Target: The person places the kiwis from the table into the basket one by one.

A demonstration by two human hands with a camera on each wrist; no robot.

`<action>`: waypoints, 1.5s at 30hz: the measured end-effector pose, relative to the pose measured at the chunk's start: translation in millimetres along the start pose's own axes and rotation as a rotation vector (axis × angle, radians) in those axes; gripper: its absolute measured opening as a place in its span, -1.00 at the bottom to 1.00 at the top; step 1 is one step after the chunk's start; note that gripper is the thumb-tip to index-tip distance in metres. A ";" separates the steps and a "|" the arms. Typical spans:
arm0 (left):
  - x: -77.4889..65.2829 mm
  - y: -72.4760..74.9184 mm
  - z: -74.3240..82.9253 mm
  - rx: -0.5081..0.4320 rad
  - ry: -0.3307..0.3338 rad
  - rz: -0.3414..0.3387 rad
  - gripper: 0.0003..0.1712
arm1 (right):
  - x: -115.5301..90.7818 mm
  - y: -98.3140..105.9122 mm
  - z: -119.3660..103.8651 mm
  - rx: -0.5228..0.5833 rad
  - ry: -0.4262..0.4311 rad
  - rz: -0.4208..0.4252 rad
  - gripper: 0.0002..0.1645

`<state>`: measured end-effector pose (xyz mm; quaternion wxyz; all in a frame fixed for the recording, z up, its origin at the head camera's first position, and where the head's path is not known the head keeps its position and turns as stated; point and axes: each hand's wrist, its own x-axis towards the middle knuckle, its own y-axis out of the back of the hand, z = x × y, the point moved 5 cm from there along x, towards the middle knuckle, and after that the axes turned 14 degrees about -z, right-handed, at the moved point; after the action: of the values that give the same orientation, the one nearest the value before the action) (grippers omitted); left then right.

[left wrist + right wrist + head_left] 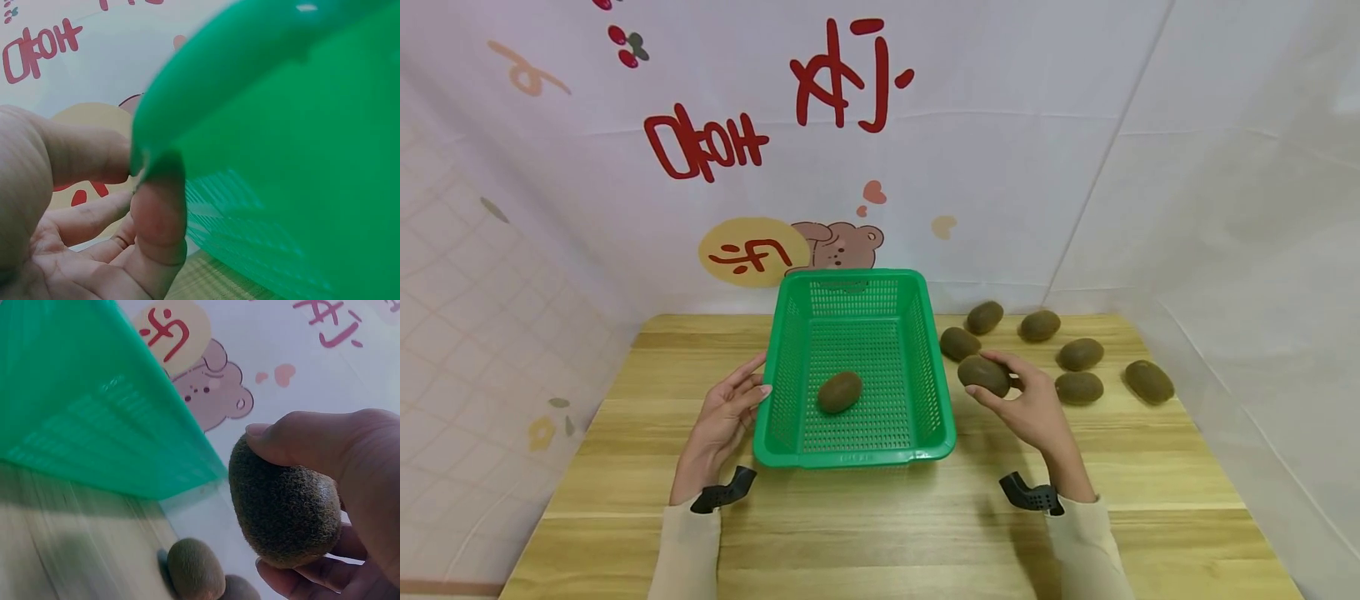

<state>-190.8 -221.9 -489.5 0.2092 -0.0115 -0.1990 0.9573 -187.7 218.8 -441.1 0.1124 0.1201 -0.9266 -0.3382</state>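
A green plastic basket stands in the middle of the wooden table, with one brown kiwi lying inside it. At its left side, my left hand pinches the rim between thumb and fingers; the left wrist view shows the thumb outside and a fingertip under the rim. To the right of the basket, my right hand holds another kiwi between thumb and fingers. That held kiwi looks raised off the table in the right wrist view.
Several loose kiwis lie on the table's right part, among them one near the basket and one at the far right. A white printed cloth hangs behind the table and along both sides.
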 end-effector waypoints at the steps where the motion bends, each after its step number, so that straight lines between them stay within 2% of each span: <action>1: 0.2 -0.2 -0.4 0.006 0.003 0.000 -0.17 | -0.5 -0.5 -2.6 0.009 0.008 0.002 -0.31; 7: -0.1 -1.2 -2.6 0.063 0.034 0.028 -0.17 | -0.5 -4.9 -12.7 0.028 0.057 0.007 -0.34; 11: -0.5 -1.6 -4.6 0.067 0.055 0.048 -0.18 | 2.5 -7.1 -20.9 0.011 0.095 -0.003 -0.33; 19: 3.9 -4.4 -4.1 0.025 0.014 0.019 -0.15 | 12.8 -10.0 -40.8 0.001 0.133 -0.041 -0.32; 23: 4.1 -3.7 -4.6 0.039 0.020 0.017 -0.14 | 19.0 -11.4 -48.0 0.002 0.146 -0.062 -0.32; 30: 2.2 -2.4 -5.9 0.040 0.024 0.011 -0.15 | 28.7 -16.7 -59.8 -0.015 0.225 -0.076 -0.33; 38: -4.0 1.9 -1.7 0.031 0.030 0.008 -0.17 | 41.6 -33.6 -78.3 -0.019 0.268 -0.152 -0.33; 45: -1.0 0.5 0.1 0.045 0.024 0.015 -0.17 | 45.4 -47.5 -91.8 -0.025 0.295 -0.219 -0.34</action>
<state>-190.1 -222.7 -489.6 0.2046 -0.0198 -0.1746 0.9629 -197.1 114.9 -397.9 0.2111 0.2670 -0.8772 -0.3387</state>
